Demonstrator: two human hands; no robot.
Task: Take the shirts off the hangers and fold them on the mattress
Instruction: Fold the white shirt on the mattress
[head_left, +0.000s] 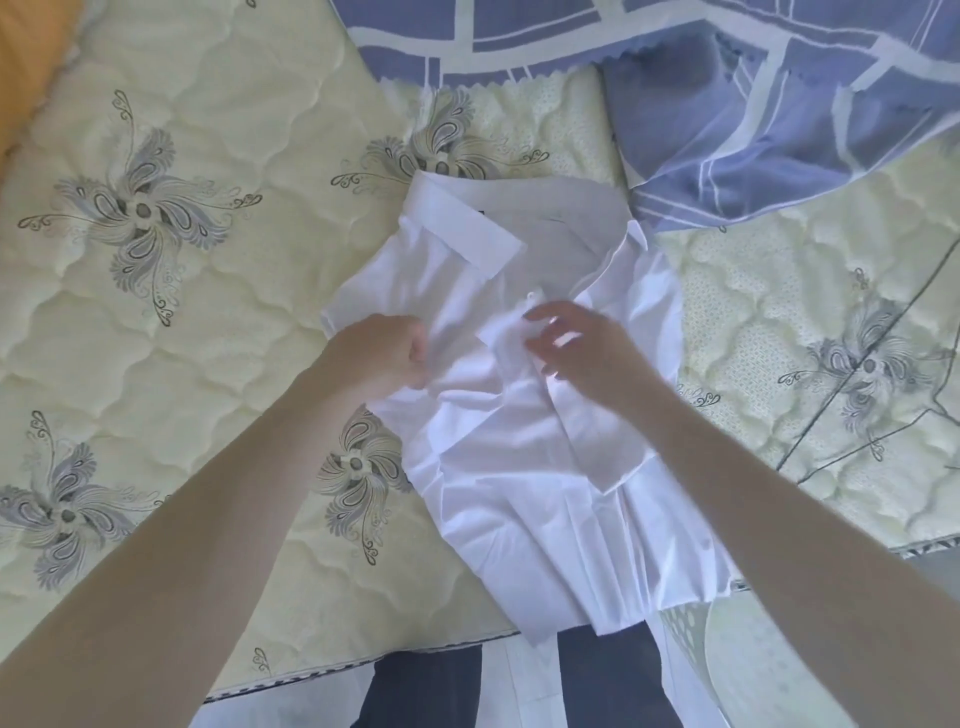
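Here, the white collared shirt lies front-up on the cream quilted mattress, about midway along its near edge. The shirt's stiff collar points toward the far side and its hem spills over the near edge. The cloth is rumpled across the chest and falls in loose pleats lower down.

Your left hand sits on the shirt's left side with its fingers curled tight into a fist, gripping a bunch of the fabric. Your right hand is on the shirt's right side, near the button line. Its fingers are spread and lightly bent over a small crumpled fold. The hand is blurred, so you cannot tell whether it pinches that fold or only touches it.

The mattress is printed with grey paisley flower motifs. A blue-and-white patterned sheet is heaped along the far edge and toward the far right corner, just beyond the collar. A patch of orange cloth shows at the far left corner. Below the near edge, dark trousers show under the hanging hem.
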